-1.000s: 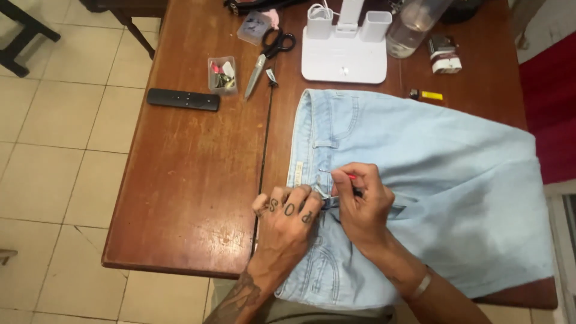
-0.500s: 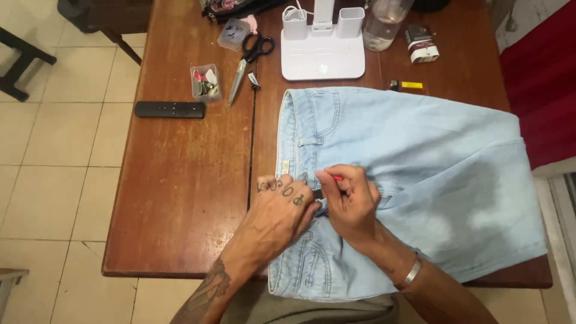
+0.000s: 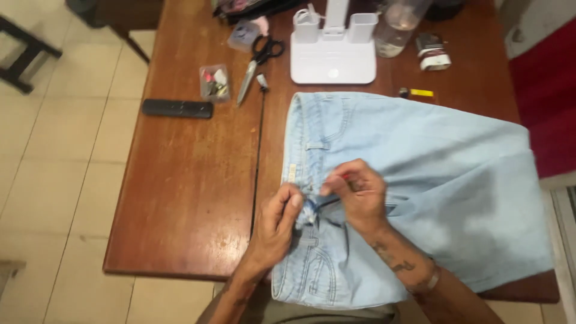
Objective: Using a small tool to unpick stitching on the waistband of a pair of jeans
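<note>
Light blue jeans (image 3: 432, 174) lie flat on a brown wooden table (image 3: 186, 198), waistband toward the left. My left hand (image 3: 279, 219) pinches a bunched bit of the waistband fabric near the belt loop. My right hand (image 3: 357, 195) grips the same spot from the other side and holds a small thin tool with a red end (image 3: 345, 177); its tip is hidden in the fabric. The two hands almost touch over the denim.
At the table's far side lie black-handled scissors (image 3: 258, 60), a small clear box of bits (image 3: 214, 82), a black remote (image 3: 177, 108), a white stand (image 3: 333, 57), a clear jar (image 3: 396, 27) and a yellow lighter (image 3: 417, 93). Tiled floor lies left.
My left hand has turned from lying flat on the waistband to pinching up the fabric. The right hand has stayed on the same spot. The view has shifted a little.
</note>
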